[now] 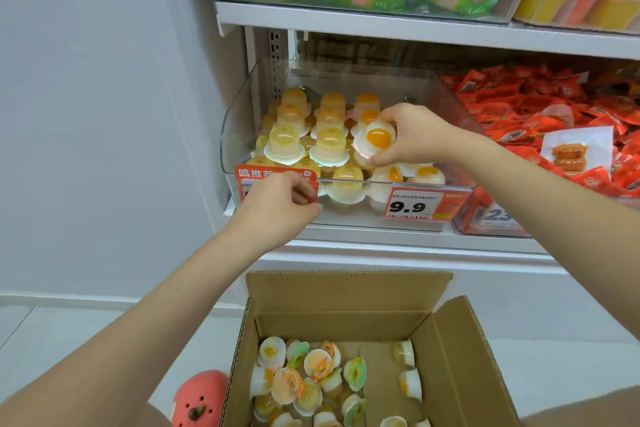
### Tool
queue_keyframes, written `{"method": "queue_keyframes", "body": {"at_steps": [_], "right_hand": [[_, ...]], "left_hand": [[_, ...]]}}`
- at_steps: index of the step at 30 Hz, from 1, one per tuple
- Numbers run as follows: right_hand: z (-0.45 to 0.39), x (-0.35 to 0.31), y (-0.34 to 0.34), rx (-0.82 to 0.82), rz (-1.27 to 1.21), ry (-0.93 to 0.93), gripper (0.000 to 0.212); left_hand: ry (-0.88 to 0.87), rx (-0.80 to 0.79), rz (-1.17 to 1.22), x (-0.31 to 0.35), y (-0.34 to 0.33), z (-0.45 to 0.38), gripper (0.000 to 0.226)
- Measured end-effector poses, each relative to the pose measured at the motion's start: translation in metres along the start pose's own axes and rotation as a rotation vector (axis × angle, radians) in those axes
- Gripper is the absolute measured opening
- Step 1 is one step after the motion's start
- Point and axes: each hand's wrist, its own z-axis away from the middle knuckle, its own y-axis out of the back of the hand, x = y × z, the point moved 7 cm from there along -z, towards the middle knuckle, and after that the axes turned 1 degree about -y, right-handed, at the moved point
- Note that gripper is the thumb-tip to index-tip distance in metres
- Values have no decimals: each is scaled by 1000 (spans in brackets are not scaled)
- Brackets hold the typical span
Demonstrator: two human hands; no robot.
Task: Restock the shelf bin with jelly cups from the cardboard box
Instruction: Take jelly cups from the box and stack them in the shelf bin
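Fingers of my right hand point(412, 135) pinch a jelly cup point(374, 141) above the shelf bin point(239, 121) (front right part); my left hand point(280, 204) curls empty at its front edge, cardboard box point(349, 291) below.

Pretty clearly a snack shop or convenience store. White shelves point(381, 22) hold clear bins of packaged snacks, with a 9.9 price tag point(412, 206) clipped on front. Red snack packets point(540, 107) fill the neighbouring bin.
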Motion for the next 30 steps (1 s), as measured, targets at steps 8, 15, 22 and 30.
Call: {"method": "queue_keyframes", "body": {"at_steps": [8,15,22,30], "right_hand": [[2,-3,-11,-59,-71,18,79],[8,-4,-13,-18,-179,38,63],[17,-5,-10,41,-162,4,66],[134,-14,-7,576,-363,227,16]], "left_hand": [[-18,26,-19,3,-1,0,13],[-25,24,-23,3,-3,0,14],[-63,10,-43,2,-4,1,14],[-143,-222,-198,-14,-52,22,5]]}}
